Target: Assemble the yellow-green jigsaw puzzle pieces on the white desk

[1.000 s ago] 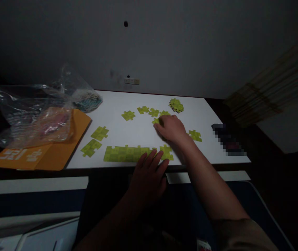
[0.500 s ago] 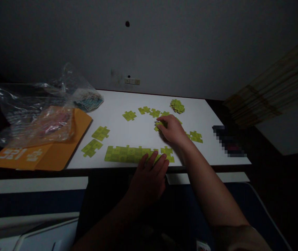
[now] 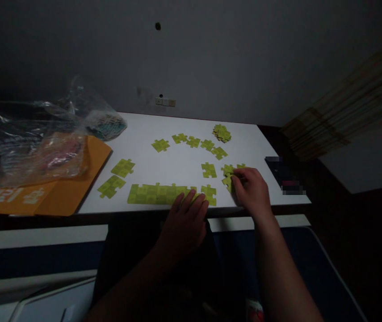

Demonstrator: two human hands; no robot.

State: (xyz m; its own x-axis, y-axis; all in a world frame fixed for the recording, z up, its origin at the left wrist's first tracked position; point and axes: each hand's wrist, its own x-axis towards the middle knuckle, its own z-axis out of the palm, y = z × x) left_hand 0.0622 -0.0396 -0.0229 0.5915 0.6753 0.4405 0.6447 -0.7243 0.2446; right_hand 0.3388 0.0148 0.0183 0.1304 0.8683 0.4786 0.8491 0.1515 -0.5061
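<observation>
Under the fingertips of my left hand [image 3: 186, 219] lies a joined strip of green puzzle pieces [image 3: 150, 194] along the table's near edge. The fingers of that hand are stretched out flat over the strip's right part. At the strip's right end is a piece with knobs [image 3: 209, 192], partly bordered by my fingers. Farther right, my right hand [image 3: 253, 190] pinches a green puzzle piece [image 3: 228, 182] between thumb and fingers, low over the table. Other pieces lie right behind it, partly covered by the hand. A single loose piece [image 3: 208, 170] sits to its left.
Several loose pieces [image 3: 193, 141] form an arc across the white table [image 3: 170, 167], with a small pile [image 3: 222, 133] behind. Two pieces [image 3: 123, 167] lie at left. An orange folder [image 3: 93, 156] and a clear plastic bag [image 3: 33, 147] cover the left end; a dark pixelated object [image 3: 283, 174] is at right.
My right hand has moved right and nearer, from the loose piece in the middle to the right-hand group, where it now pinches a piece. My left hand stays on the strip. The view shifted slightly.
</observation>
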